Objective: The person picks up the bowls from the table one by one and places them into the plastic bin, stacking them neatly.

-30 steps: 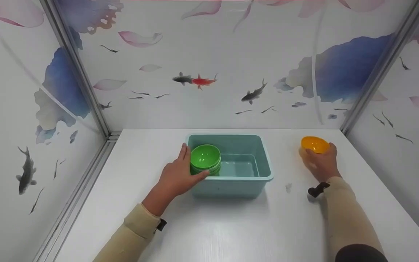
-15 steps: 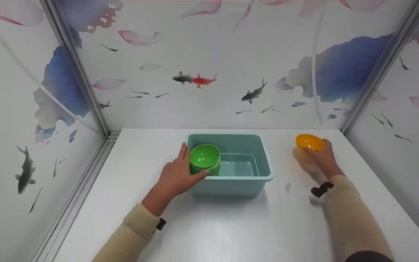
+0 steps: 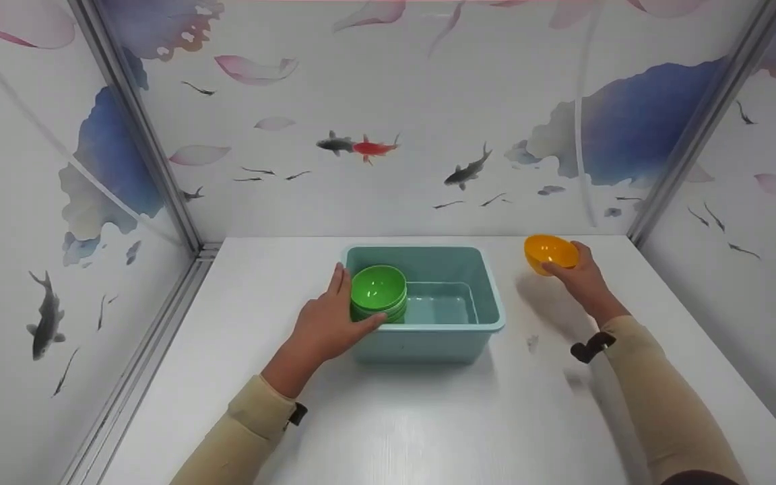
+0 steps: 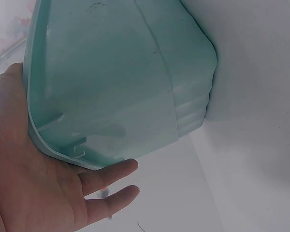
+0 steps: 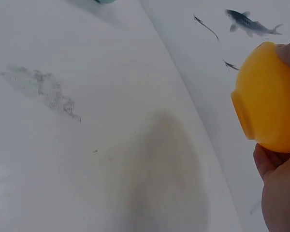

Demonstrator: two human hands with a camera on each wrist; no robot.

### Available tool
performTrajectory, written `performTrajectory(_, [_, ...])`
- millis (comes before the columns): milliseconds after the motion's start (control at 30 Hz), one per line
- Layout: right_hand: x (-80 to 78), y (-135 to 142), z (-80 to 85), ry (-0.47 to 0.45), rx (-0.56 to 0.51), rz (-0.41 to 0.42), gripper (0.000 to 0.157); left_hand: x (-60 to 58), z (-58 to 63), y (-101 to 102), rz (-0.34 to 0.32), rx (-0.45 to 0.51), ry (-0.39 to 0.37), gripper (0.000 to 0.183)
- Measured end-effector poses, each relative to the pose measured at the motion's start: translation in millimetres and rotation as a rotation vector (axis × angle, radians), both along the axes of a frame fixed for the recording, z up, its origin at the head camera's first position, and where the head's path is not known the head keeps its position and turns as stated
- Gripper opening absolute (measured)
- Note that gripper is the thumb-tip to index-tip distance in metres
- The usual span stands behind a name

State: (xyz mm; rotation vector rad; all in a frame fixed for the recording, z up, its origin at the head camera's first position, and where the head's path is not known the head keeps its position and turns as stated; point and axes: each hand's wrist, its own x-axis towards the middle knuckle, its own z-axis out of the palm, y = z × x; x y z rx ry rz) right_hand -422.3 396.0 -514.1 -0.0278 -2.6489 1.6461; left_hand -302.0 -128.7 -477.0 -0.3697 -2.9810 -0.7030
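An orange bowl [image 3: 550,252] is raised over the right back of the table, pinched at its near right side by my right hand [image 3: 589,284]. In the right wrist view the bowl [image 5: 270,104] tilts on its side, foot ring toward the left, with fingers on its lower edge and upper right. My left hand [image 3: 324,322] rests on the front left corner of a pale teal tub [image 3: 422,347], thumb along the front rim and straight fingers along the left side. Inside the tub's left part stand stacked green bowls [image 3: 379,286].
A white table [image 3: 388,417] carries the tub and has a grey smudge [image 3: 532,343] on its right part. Panels with painted fish and petals [image 3: 422,202] stand at the back and both sides, joined by metal posts [image 3: 139,128].
My right hand has lifted the orange bowl off the table and carried it left and upward, its shadow now apart from it. The left hand and the tub stay in place.
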Motion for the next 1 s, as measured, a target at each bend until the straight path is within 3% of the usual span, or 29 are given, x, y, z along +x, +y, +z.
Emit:
performTrajectory(400, [7.0, -26.4, 25.1, 0.055, -0.024, 0.091, 0.099, -0.8, -0.4, 0.3, 0.005, 0.014, 0.006, 0.123])
performTrajectory(1000, [32.1, -68.1, 67.8, 0.124, 0.003, 0.172, 0.098, -1.4, -1.5, 1.1, 0.01, 0.011, 0.012, 0.123])
